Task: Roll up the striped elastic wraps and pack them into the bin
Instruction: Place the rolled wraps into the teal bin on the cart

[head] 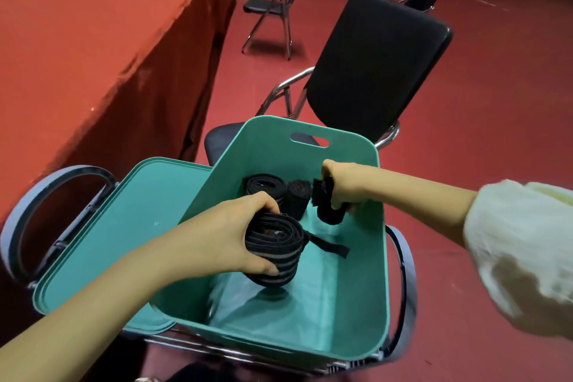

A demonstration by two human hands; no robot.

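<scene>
Right hand (341,186) grips black rolled elastic wrap (330,212), axis upright, just 3 o'clock of two packed rolls (266,187) in teal plastic bin (382,273). Left hand (229,236) grips grey-striped black roll (273,253) at 6 o'clock, tail loose, farther off.

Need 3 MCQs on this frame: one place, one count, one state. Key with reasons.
1. Where is the lid? A) left of the bin B) on the bin C) on the far chair
2. How many rolls lie in the bin untouched? A) none B) two C) five
3. The wrap in the left hand is: A) flat B) rolled, tail loose C) knotted

Key: 1 A, lid lies beside the bin's left wall. 2 B, two rolls lie at the far end; the right hand grips a third roll. 3 B, a strap end sticks out of the coil.
</scene>
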